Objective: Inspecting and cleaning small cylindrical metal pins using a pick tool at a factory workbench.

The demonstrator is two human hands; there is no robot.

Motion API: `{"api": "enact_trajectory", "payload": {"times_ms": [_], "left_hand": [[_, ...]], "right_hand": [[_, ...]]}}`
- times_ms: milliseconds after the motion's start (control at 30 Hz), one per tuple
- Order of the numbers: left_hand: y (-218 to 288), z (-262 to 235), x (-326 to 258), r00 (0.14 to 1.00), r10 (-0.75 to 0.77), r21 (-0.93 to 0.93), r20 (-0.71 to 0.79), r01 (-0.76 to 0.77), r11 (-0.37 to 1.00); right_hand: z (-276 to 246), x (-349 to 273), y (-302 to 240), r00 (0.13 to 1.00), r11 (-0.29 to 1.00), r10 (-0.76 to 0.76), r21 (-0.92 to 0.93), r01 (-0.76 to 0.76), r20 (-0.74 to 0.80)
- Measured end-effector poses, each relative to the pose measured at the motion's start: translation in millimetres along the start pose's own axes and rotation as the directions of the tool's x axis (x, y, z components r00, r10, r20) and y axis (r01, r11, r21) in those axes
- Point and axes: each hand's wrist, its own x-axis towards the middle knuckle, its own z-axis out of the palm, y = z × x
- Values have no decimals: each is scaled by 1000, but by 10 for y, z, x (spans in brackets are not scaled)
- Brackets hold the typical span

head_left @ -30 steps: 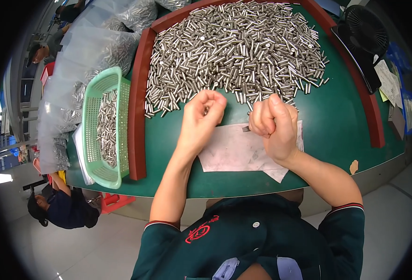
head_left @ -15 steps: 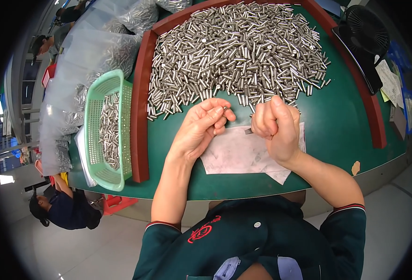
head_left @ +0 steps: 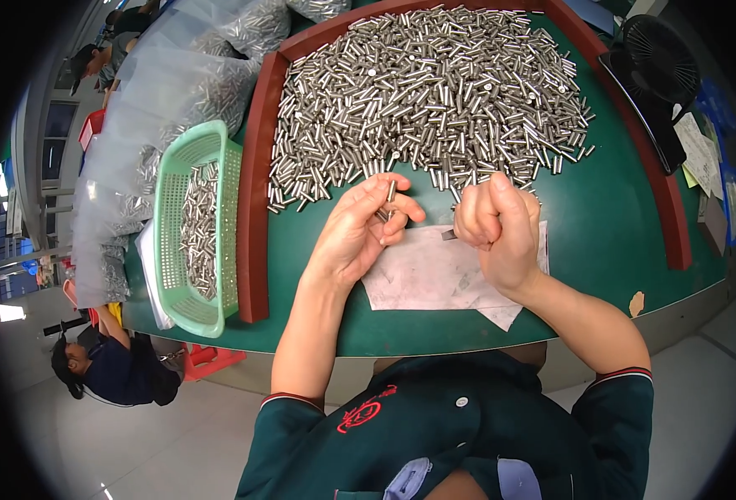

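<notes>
Your left hand (head_left: 355,237) is grasping a short metal pin (head_left: 390,192) between thumb and fingertips, with the pin standing roughly upright just above the fingers; another pin or two seem to lie under the curled fingers, though you cannot tell how many. Your right hand (head_left: 497,229) is clenched into a loose fist just to the right of it, thumb on top, and a small dark end (head_left: 449,235) pokes out of the fist on its left side; whether that is a pin or something else is too small to tell. Both hands hover over a grey sheet of paper (head_left: 434,279) lying flat on the green desk (head_left: 618,250), near your body.

Just beyond your hands, farther away, a big heap of silver pins (head_left: 426,92) spreads across the desk inside a reddish-brown raised border (head_left: 254,225). Its nearest pins lie almost at your fingertips. To the left, outside the border, a light green plastic basket (head_left: 218,150) holds more pins, and beyond it clear plastic bags (head_left: 184,75) are filled with the same parts. At the far right stands a small black fan (head_left: 655,67), with papers (head_left: 701,150) beside it. On the floor at the lower left, another person (head_left: 109,371) is crouching.
</notes>
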Motion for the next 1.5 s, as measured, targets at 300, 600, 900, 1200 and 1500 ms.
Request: {"api": "enact_trajectory", "payload": {"times_ms": [300, 600, 900, 1200, 1500], "left_hand": [[0, 68, 10, 997, 2, -102, -73, -10, 995], [-180, 97, 170, 728, 639, 938, 250, -345, 27], [-130, 205, 189, 784, 483, 907, 389, -233, -352], [-165, 175, 145, 917, 391, 840, 80, -274, 469], [-38, 67, 60, 996, 93, 127, 0, -92, 988]], "right_hand": [[-6, 4, -3, 1000, 1000, -9, -14, 9, -5], [17, -4, -6, 1000, 1000, -1, 3, 1, 7], [-16, 2, -34, 1000, 1000, 4, 30, -4, -3], [-16, 5, -7, 1000, 999, 7, 36, -7, -1], [-8, 21, -26, 1000, 998, 26, 53, -25, -6]]}}
